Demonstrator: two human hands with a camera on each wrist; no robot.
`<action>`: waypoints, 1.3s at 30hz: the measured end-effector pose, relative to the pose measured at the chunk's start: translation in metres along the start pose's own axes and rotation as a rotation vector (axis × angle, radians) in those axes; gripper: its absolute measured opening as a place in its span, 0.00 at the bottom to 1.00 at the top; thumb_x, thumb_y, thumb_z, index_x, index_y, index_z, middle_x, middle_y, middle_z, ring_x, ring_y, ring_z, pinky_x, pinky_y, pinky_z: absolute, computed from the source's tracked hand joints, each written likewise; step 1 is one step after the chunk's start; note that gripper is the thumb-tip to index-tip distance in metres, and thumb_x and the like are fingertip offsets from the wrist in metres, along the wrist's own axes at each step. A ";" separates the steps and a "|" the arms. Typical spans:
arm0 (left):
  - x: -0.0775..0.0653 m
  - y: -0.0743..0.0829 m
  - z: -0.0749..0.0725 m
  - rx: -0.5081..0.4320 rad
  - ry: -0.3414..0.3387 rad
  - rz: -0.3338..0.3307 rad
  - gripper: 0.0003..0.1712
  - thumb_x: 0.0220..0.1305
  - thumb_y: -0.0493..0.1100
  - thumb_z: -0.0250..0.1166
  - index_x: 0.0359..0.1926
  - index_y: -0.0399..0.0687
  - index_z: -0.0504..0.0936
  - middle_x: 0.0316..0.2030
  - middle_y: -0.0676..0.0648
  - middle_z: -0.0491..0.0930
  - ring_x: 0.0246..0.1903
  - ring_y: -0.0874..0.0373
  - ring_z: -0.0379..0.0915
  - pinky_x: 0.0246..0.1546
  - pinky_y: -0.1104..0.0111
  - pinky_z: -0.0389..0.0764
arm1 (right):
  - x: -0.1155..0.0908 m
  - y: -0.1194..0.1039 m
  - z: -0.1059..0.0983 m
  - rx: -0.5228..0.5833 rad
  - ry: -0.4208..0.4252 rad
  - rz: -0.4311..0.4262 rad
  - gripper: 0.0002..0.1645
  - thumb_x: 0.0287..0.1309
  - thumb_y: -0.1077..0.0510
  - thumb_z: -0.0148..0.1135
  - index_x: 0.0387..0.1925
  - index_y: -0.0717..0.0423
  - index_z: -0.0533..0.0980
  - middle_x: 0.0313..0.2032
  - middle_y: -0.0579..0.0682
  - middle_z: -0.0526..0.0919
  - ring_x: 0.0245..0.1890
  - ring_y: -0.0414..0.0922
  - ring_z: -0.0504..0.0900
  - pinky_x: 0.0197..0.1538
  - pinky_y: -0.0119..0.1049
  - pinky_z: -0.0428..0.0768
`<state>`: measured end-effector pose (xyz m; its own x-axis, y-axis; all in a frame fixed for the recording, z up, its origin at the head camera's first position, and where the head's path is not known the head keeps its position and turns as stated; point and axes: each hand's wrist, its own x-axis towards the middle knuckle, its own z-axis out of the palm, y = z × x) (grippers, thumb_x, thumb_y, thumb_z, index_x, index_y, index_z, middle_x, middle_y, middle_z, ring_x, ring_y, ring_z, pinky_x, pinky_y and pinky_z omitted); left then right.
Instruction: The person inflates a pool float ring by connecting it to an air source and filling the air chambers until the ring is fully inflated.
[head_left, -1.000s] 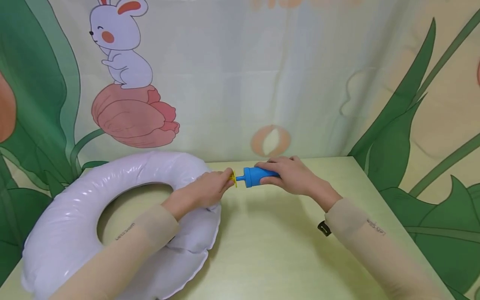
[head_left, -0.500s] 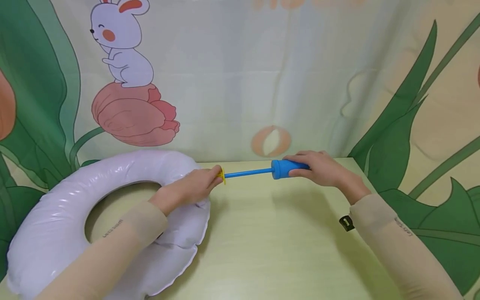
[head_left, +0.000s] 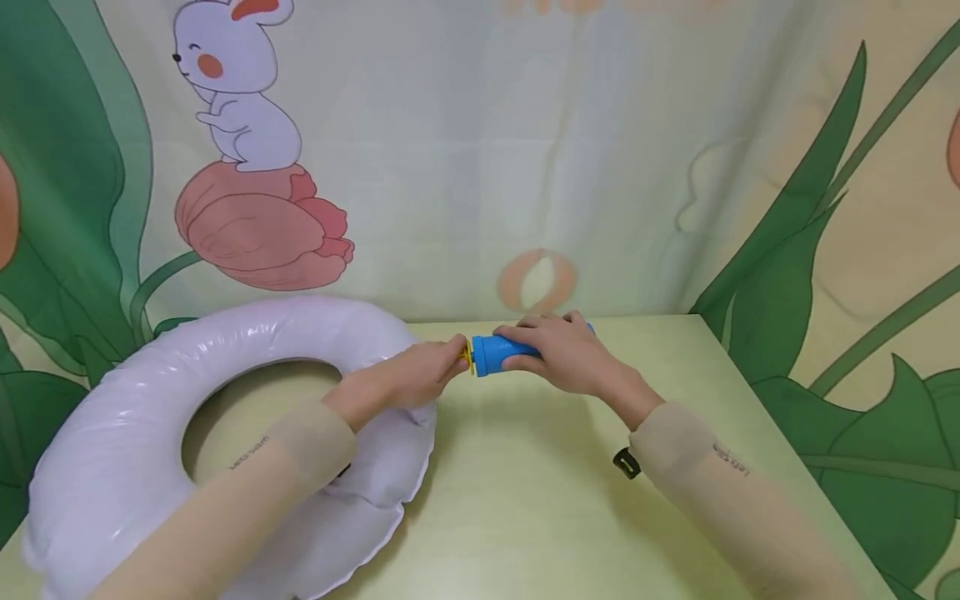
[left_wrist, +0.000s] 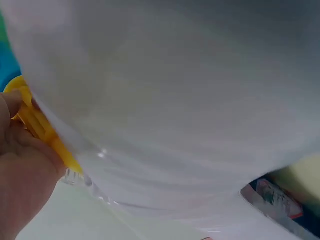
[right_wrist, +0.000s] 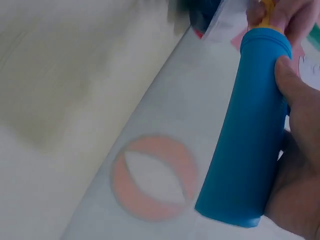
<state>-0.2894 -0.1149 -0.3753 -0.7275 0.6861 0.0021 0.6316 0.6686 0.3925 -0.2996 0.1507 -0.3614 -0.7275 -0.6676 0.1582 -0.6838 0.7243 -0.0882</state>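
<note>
A blue hand pump [head_left: 491, 355] lies almost level between my hands over the table. My right hand [head_left: 566, 354] grips its barrel, fingers over the top and thumb along the near side. At the barrel's left end, my left hand [head_left: 427, 373] holds the yellow end piece [left_wrist: 42, 125], which sits right at the barrel with hardly any rod showing. A white inflatable swim ring [head_left: 105, 442] stands on the left under my left forearm. In the left wrist view, a clear plastic nub [left_wrist: 72, 177] shows at the ring's edge, just below the yellow piece.
The pale green tabletop [head_left: 525, 500] stretches under both arms. A curtain [head_left: 420, 150] printed with a rabbit, flowers and leaves hangs behind and beside it. A black strap piece [head_left: 627, 463] hangs from the right cuff.
My right hand pulled the barrel out to the right, baring a long blue rod, then pushed it back left against the yellow piece. The left hand and ring shifted slightly left and back.
</note>
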 end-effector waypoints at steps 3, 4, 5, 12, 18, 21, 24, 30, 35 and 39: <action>-0.003 -0.001 -0.001 -0.012 -0.021 -0.018 0.08 0.82 0.42 0.48 0.51 0.41 0.64 0.30 0.48 0.68 0.31 0.52 0.69 0.38 0.61 0.71 | 0.000 -0.006 0.001 0.002 0.010 0.004 0.34 0.70 0.36 0.59 0.70 0.46 0.73 0.58 0.49 0.81 0.56 0.48 0.79 0.53 0.56 0.68; -0.004 -0.002 -0.002 -0.009 -0.020 -0.023 0.08 0.82 0.43 0.49 0.51 0.41 0.65 0.29 0.48 0.68 0.31 0.52 0.69 0.38 0.61 0.71 | -0.001 -0.006 0.001 0.010 0.010 0.013 0.34 0.70 0.37 0.59 0.70 0.45 0.73 0.58 0.49 0.81 0.56 0.48 0.78 0.53 0.55 0.68; -0.006 -0.003 -0.003 -0.009 -0.017 -0.029 0.08 0.82 0.43 0.49 0.51 0.42 0.65 0.29 0.48 0.68 0.31 0.52 0.69 0.38 0.61 0.71 | -0.002 -0.004 0.000 0.019 0.009 0.022 0.34 0.70 0.37 0.60 0.71 0.45 0.73 0.58 0.49 0.81 0.57 0.49 0.78 0.54 0.55 0.68; -0.015 -0.016 -0.010 -0.039 -0.022 -0.019 0.06 0.82 0.44 0.49 0.48 0.46 0.67 0.25 0.51 0.60 0.25 0.58 0.59 0.38 0.63 0.68 | -0.023 0.030 -0.013 0.135 -0.049 0.093 0.34 0.69 0.39 0.63 0.71 0.46 0.73 0.59 0.51 0.81 0.60 0.52 0.76 0.57 0.57 0.67; -0.020 -0.021 -0.014 -0.057 -0.029 -0.027 0.06 0.82 0.44 0.49 0.48 0.45 0.67 0.25 0.52 0.58 0.25 0.58 0.58 0.38 0.62 0.68 | -0.043 0.059 -0.021 0.185 -0.056 0.141 0.35 0.69 0.41 0.64 0.71 0.49 0.72 0.59 0.53 0.80 0.58 0.54 0.76 0.59 0.60 0.66; -0.021 -0.022 -0.012 -0.055 -0.035 -0.028 0.06 0.82 0.43 0.49 0.47 0.45 0.67 0.25 0.52 0.58 0.24 0.59 0.57 0.37 0.63 0.67 | -0.047 0.063 -0.020 0.180 -0.062 0.153 0.35 0.69 0.41 0.63 0.72 0.50 0.72 0.59 0.53 0.80 0.58 0.54 0.76 0.59 0.60 0.65; -0.020 -0.020 -0.010 -0.058 -0.031 -0.007 0.05 0.82 0.42 0.49 0.47 0.44 0.67 0.25 0.52 0.59 0.25 0.58 0.58 0.37 0.63 0.67 | -0.046 0.057 -0.018 0.153 -0.058 0.135 0.36 0.69 0.39 0.62 0.71 0.50 0.72 0.59 0.53 0.80 0.59 0.54 0.75 0.57 0.59 0.65; -0.016 -0.009 -0.008 -0.003 0.028 0.000 0.05 0.81 0.41 0.50 0.47 0.44 0.68 0.25 0.50 0.64 0.27 0.54 0.64 0.37 0.62 0.70 | -0.028 0.028 -0.017 0.066 -0.017 0.081 0.34 0.69 0.39 0.62 0.70 0.48 0.73 0.58 0.52 0.80 0.58 0.53 0.76 0.53 0.58 0.67; -0.010 0.003 -0.007 0.104 0.050 -0.047 0.06 0.80 0.42 0.52 0.49 0.43 0.69 0.28 0.49 0.70 0.27 0.52 0.69 0.34 0.60 0.72 | -0.012 0.002 -0.008 0.049 0.000 0.076 0.35 0.70 0.38 0.60 0.72 0.47 0.72 0.60 0.53 0.79 0.58 0.53 0.77 0.55 0.60 0.67; -0.006 0.011 -0.004 0.154 0.030 -0.088 0.09 0.81 0.44 0.49 0.49 0.42 0.67 0.30 0.48 0.72 0.30 0.51 0.71 0.37 0.56 0.72 | -0.005 -0.015 0.000 0.034 0.006 0.071 0.35 0.71 0.36 0.57 0.72 0.45 0.71 0.59 0.53 0.80 0.56 0.52 0.78 0.52 0.58 0.68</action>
<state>-0.2794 -0.1133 -0.3673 -0.7879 0.6158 0.0020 0.5972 0.7632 0.2466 -0.2860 0.1429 -0.3607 -0.7738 -0.6139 0.1559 -0.6323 0.7633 -0.1328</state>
